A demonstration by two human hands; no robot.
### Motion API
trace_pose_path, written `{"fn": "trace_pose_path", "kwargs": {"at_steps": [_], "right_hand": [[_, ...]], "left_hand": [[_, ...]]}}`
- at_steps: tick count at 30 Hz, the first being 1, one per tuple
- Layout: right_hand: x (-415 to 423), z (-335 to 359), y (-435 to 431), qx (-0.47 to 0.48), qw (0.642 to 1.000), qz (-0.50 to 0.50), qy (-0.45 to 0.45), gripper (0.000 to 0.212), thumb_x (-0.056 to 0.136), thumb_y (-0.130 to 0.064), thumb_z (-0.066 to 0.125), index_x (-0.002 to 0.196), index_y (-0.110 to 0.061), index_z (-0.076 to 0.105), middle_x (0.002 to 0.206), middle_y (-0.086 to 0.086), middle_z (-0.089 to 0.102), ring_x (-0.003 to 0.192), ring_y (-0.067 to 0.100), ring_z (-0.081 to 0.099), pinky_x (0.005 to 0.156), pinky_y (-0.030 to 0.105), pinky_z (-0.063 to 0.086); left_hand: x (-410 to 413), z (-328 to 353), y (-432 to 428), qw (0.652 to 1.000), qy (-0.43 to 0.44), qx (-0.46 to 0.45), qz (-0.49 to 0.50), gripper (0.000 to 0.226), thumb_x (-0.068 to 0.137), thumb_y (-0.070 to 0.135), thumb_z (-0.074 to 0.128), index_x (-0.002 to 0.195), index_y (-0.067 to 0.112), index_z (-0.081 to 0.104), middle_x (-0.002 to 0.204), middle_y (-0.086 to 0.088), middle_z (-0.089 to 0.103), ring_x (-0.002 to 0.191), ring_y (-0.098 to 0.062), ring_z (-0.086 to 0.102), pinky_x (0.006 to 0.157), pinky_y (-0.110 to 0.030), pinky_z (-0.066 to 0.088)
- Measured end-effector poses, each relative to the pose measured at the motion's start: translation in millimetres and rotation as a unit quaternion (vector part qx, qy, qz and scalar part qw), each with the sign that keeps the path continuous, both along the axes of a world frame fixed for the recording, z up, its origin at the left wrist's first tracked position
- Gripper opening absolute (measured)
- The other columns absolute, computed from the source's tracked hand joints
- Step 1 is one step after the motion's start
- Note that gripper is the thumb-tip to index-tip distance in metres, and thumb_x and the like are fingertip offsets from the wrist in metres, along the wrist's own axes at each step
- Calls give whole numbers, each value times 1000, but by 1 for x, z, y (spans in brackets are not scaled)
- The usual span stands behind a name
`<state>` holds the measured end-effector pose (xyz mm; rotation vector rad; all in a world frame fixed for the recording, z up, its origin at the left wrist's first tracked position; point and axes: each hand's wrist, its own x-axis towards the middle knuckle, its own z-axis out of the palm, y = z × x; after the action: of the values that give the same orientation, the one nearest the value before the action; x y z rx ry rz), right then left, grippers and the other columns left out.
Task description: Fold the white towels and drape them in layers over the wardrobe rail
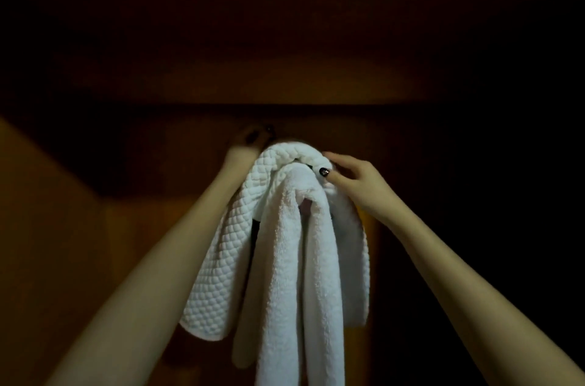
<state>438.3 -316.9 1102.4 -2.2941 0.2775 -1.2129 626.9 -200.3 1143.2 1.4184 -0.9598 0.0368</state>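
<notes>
Head view: inside of a dark brown wood wardrobe (285, 81). Back panel is dim, sides nearly black, w/ a pale strip along the top edge at the R.

Two white towels hang mid-frame, layered one over the other. The rail is covered by cloth and can't be made out. A small dark bit shows under the top fold by the R thumb; can't tell what it is.

Quilted towel (218, 259) is the outer layer. It arches over the top as a hump, w/ one flap falling down and to the L, lower hem rounded, and a smoother flap falling on the R.

Terry towel (285, 275) is the inner layer, under the quilted one at the top. It drops straight down in two long folds w/ a gap between them. It runs out of the frame bottom, lower than both quilted flaps.

L hand (245, 145) is up at the hump's L side, partly behind the quilted towel and in deep shade. Two dark-painted nails show, and the fingers (253, 135) point up and back past the cloth. Can't tell if they grasp anything.

R hand (354, 186) is at the hump's R side. Its thumb, w/ a dark nail, presses the quilted towel's edge from the front. The other fingers curl over the top of it, so the hand pinches that towel.

Both forearms are bare and reach in from the bottom corners. The L one touches the quilted flap's outer edge.
</notes>
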Motion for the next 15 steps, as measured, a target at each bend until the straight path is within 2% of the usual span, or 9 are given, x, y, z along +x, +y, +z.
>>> {"fn": "trace_pose_path", "kwargs": {"at_steps": [2,4,6,8,9,10,12,14,15], "right_hand": [[6,-2,2,-26,1000,-16,3,43,95,-21,60,138,-16,53,136,-6,55,119,-2,46,92,9,35],[7,-4,8,-31,999,-21,-15,37,95,-21,60,131,-16,60,129,-5,61,115,-1,51,94,14,42],[7,-9,8,-16,999,-24,-21,30,95,-29,59,121,-18,68,118,-6,69,107,5,62,92,31,53],[7,-14,12,-1,999,-32,-18,31,98,-36,53,99,-13,73,88,-3,72,77,14,66,68,40,54],[7,-18,13,14,999,-28,-25,40,99,-38,49,87,-5,69,73,4,64,64,18,58,59,39,45],[5,-21,15,40,999,-13,-35,46,101,-38,46,82,1,64,68,12,58,60,19,51,59,37,39],[-2,-27,19,97,993,37,-53,40,103,-32,42,95,-3,68,82,6,66,70,9,61,67,29,47],[-7,-37,15,133,987,72,-56,31,104,-27,43,124,-17,64,116,-6,67,101,-1,64,86,20,53],[-9,-44,12,138,986,67,-57,35,102,-28,47,134,-19,57,129,-5,61,115,2,59,96,24,51]], "left_hand": [[3,-24,14,996,-47,-36,-70,23,99,30,51,106,13,66,97,2,67,100,-21,63,80,-27,48],[11,-52,23,985,-98,-13,-141,39,97,40,51,129,18,58,125,2,63,121,-16,56,98,-29,46],[13,-71,25,977,-106,18,-182,58,94,51,49,147,27,40,147,7,46,135,-10,43,110,-33,38],[2,-81,25,978,-104,22,-181,64,94,55,43,151,30,30,152,11,36,139,-8,36,116,-36,32],[-5,-83,24,979,-106,21,-176,66,94,56,40,152,29,26,153,10,34,140,-8,33,117,-37,29],[-10,-83,24,980,-111,23,-166,69,93,59,38,153,28,22,155,8,31,142,-10,31,118,-38,27],[-13,-83,25,979,-117,26,-165,73,91,60,37,154,28,16,157,9,26,143,-9,27,118,-34,26],[-10,-89,30,978,-144,10,-150,65,97,45,42,153,24,17,152,15,24,139,-2,25,114,-20,27],[-9,-98,33,979,-157,-2,-129,61,99,37,45,153,22,20,149,16,26,137,0,27,114,-19,28]]}}
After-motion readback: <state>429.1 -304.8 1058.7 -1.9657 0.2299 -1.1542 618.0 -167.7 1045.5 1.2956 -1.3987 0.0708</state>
